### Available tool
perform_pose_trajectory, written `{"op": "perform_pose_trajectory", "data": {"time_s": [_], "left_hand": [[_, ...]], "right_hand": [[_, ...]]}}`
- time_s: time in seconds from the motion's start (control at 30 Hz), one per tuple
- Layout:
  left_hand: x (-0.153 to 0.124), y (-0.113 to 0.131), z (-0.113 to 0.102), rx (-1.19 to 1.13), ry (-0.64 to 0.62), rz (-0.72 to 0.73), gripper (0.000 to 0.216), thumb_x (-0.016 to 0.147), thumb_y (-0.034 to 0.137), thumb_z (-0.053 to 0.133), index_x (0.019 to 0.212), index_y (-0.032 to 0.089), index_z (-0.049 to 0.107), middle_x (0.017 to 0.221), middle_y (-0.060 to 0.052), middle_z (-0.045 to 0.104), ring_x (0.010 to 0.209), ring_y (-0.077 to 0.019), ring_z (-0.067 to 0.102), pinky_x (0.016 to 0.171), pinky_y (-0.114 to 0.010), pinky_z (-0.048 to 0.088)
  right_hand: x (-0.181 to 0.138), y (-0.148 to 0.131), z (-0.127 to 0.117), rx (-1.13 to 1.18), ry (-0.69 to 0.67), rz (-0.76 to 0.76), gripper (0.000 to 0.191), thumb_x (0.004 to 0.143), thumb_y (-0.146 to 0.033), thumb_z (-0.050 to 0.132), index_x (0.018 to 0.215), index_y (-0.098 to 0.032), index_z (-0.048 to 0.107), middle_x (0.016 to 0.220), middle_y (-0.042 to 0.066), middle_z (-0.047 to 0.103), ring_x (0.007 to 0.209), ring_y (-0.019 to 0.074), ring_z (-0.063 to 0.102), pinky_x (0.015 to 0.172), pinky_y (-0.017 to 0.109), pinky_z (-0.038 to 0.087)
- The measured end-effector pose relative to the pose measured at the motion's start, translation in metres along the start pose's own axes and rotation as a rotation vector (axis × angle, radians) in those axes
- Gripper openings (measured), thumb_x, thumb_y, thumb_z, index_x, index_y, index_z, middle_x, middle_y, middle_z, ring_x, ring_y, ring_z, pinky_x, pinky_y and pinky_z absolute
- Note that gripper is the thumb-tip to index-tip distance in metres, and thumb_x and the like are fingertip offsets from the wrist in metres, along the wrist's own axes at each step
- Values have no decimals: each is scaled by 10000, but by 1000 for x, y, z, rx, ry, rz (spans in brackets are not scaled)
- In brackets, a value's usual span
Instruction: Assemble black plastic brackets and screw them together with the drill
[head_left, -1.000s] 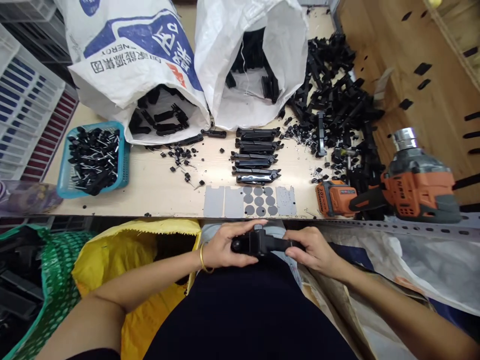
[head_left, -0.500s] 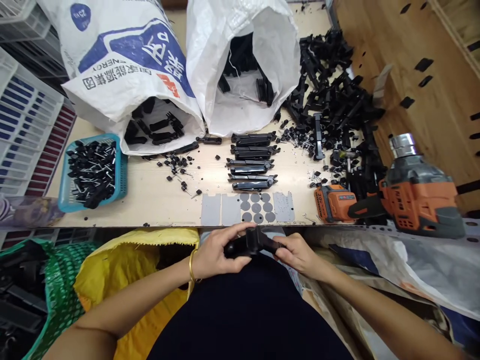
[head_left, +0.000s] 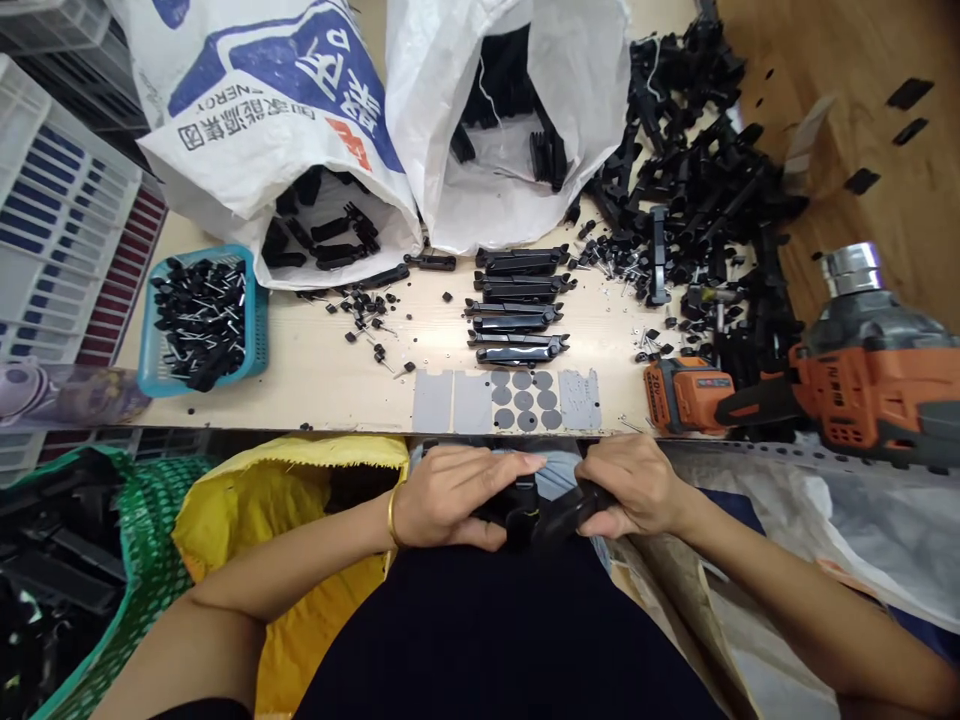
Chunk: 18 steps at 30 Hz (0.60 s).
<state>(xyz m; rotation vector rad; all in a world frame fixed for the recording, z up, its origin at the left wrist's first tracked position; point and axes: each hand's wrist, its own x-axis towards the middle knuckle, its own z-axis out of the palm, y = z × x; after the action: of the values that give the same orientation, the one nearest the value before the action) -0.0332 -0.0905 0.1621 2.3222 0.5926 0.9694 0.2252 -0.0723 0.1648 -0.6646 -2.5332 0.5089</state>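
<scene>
In front of my body, just below the table edge, my left hand is closed around a black plastic part, its thumb and fingers on either side. My right hand grips a dark, elongated black plastic piece at its outer end. The two pieces meet or overlap between my hands; whether they are joined I cannot tell against the dark shirt. On the table ahead, several slim black plastic assemblies lie stacked in a column, above grey pads and round grey discs.
A blue basket of black-headed pins stands left. Two white sacks open toward me at the back. A heap of black parts covers the right side, behind an orange cordless power tool. Below hang yellow and green sacks.
My right hand has moved right and turned, tilting the black piece it holds. My left hand stays closed on its part. The whole view has shifted slightly.
</scene>
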Motion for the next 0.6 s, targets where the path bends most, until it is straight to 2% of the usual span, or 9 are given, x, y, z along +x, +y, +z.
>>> {"op": "perform_pose_trajectory", "data": {"time_s": [0.13, 0.27, 0.33, 0.47, 0.6], "left_hand": [[-7, 0, -3, 16, 13, 59, 644, 961, 498, 417, 1473, 138, 268, 1172, -169, 681, 971, -196, 703, 784, -279, 574], [-10, 6, -4, -2, 33, 81, 656, 941, 505, 460, 1461, 135, 305, 1127, -162, 701, 893, -189, 719, 749, -266, 580], [-11, 14, 0, -81, 92, 9, 653, 916, 493, 507, 1449, 160, 332, 1102, -135, 715, 862, -173, 723, 759, -254, 582], [-15, 33, 8, -165, 240, -232, 596, 831, 413, 625, 1367, 216, 453, 1123, -94, 715, 910, -177, 717, 778, -240, 579], [-12, 42, 12, -344, 306, -385, 559, 885, 492, 543, 1358, 205, 459, 1155, -103, 700, 937, -204, 714, 799, -282, 584]], "right_hand": [[-1, -4, 4, -29, 7, -39, 539, 943, -615, 306, 691, -192, 525, 510, -31, 418, 473, 105, 402, 512, 253, 300], [0, -13, 6, 3, 15, -25, 528, 934, -617, 337, 697, -189, 535, 505, -32, 424, 465, 102, 405, 508, 252, 303], [1, -23, 9, 126, 35, 45, 523, 941, -608, 330, 701, -189, 531, 492, -39, 419, 445, 92, 394, 489, 242, 297], [3, -51, 17, 470, 76, 270, 522, 948, -597, 320, 674, -191, 498, 482, -47, 399, 418, 73, 365, 445, 221, 273], [7, -73, 28, 755, 155, 473, 580, 919, -661, 294, 607, -197, 448, 464, -39, 396, 403, 79, 371, 431, 225, 285]]}}
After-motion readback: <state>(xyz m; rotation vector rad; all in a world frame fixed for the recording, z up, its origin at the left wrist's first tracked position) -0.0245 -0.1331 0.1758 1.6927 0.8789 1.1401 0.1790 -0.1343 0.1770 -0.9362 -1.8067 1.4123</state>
